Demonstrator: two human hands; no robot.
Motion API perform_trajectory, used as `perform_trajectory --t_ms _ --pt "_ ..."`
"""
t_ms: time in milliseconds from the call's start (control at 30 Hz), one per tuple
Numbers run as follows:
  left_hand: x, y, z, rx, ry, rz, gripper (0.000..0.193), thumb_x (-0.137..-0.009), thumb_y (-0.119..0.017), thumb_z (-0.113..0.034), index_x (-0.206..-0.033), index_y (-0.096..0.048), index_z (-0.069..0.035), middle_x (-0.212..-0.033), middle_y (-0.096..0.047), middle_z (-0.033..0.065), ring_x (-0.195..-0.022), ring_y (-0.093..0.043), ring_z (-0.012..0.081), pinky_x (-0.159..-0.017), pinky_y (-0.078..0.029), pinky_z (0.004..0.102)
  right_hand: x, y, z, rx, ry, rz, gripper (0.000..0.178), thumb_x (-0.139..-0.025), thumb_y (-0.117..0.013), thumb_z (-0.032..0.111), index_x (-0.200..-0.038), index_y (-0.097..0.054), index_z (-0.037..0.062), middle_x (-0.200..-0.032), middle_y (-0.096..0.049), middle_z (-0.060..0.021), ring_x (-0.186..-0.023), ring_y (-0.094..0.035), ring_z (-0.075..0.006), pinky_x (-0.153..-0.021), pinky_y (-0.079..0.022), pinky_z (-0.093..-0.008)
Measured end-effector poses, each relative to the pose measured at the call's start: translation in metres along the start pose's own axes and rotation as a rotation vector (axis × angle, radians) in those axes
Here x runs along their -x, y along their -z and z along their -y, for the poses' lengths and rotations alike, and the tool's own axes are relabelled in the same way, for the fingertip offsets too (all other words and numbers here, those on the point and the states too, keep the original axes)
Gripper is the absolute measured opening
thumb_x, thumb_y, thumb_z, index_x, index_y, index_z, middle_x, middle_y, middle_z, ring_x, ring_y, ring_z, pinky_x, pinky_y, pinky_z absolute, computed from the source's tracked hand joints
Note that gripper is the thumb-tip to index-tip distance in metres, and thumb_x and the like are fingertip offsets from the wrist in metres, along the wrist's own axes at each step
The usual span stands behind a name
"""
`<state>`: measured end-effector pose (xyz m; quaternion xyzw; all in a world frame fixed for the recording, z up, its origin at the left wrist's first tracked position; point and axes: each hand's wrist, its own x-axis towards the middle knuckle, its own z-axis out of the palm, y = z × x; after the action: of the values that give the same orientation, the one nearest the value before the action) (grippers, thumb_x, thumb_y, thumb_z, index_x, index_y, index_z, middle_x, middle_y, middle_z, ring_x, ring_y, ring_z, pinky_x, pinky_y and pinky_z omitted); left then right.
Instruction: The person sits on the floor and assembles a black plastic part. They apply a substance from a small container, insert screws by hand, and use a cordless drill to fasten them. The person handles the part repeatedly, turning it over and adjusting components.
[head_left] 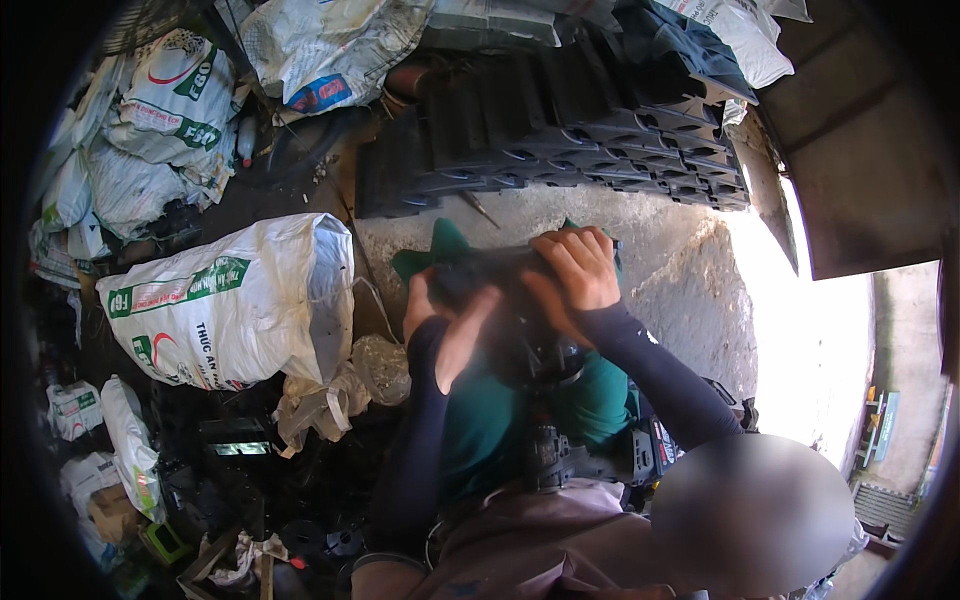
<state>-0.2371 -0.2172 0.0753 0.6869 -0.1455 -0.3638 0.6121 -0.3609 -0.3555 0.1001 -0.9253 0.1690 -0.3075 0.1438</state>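
Note:
Over my lap, between my green-trousered knees, I hold a black moulded plastic piece (520, 345) that is partly smeared by motion. My left hand (450, 330) grips its left side, the thumb side blurred. Curled over its far right edge are the fingers of my right hand (580, 268). Just beyond my hands, on the concrete, lies a thin pointed tool (481, 210), perhaps a screwdriver. A dark power tool (545, 455) rests close to my body, below the black piece.
Black plastic parts (560, 110) stand stacked in rows at the far side. A white woven sack (220, 300) lies at the left, its mouth toward me, beside a crumpled clear plastic bag (383, 370). More sacks (170, 110) pile up at the far left. A dark metal panel (860, 150) stands right.

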Motion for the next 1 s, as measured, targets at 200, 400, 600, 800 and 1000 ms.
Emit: perform_trajectory --t_ms 200,400,600,800,1000 --pt "-0.005 0.003 0.002 0.039 -0.047 0.066 0.067 -0.073 -0.082 -0.012 -0.124 -0.040 0.001 -0.103 -0.062 0.0139 -0.088 -0.062 0.0171 -0.078 -0.051 0.0292 0.008 -0.004 -0.006 -0.041 0.029 -0.008 0.036 -0.066 -0.075 0.010 -0.098 -0.060 0.0045 -0.095 -0.060 -0.0104 -0.089 -0.056 -0.0296 -0.085 -0.037 -0.0431" --pt "-0.007 0.002 0.010 0.051 -0.055 0.034 0.051 -0.076 -0.079 -0.009 -0.116 -0.048 0.001 -0.104 -0.060 0.0099 -0.091 -0.060 0.0163 -0.082 -0.049 0.0289 0.008 -0.004 -0.008 -0.064 0.060 -0.015 0.041 -0.066 -0.076 0.011 -0.102 -0.059 0.0040 -0.097 -0.060 -0.0103 -0.088 -0.055 -0.0303 -0.084 -0.037 -0.0431" --pt "-0.008 0.001 0.016 0.000 -0.092 0.026 0.071 -0.071 -0.084 -0.017 -0.123 -0.040 0.003 -0.101 -0.063 0.0128 -0.083 -0.062 0.0166 -0.074 -0.051 0.0283 0.013 -0.004 -0.009 -0.057 0.059 -0.018 0.042 -0.066 -0.076 0.012 -0.104 -0.059 0.0032 -0.098 -0.058 -0.0110 -0.090 -0.053 -0.0308 -0.085 -0.037 -0.0442" --pt "-0.003 0.001 0.009 0.000 -0.081 0.012 0.058 -0.076 -0.078 -0.011 -0.119 -0.044 0.006 -0.104 -0.062 0.0118 -0.090 -0.060 0.0174 -0.083 -0.048 0.0285 0.011 -0.002 -0.010 -0.071 0.076 -0.016 0.043 -0.067 -0.076 0.013 -0.104 -0.058 0.0036 -0.098 -0.058 -0.0111 -0.089 -0.053 -0.0309 -0.084 -0.037 -0.0443" --pt "-0.004 -0.001 0.003 -0.019 -0.007 0.037 0.078 -0.075 -0.081 -0.017 -0.129 -0.034 0.013 -0.110 -0.060 0.0177 -0.100 -0.060 0.0195 -0.092 -0.045 0.0305 0.015 -0.004 -0.011 -0.060 0.085 -0.035 0.044 -0.066 -0.076 0.013 -0.105 -0.058 0.0032 -0.099 -0.058 -0.0115 -0.090 -0.052 -0.0310 -0.083 -0.037 -0.0435"
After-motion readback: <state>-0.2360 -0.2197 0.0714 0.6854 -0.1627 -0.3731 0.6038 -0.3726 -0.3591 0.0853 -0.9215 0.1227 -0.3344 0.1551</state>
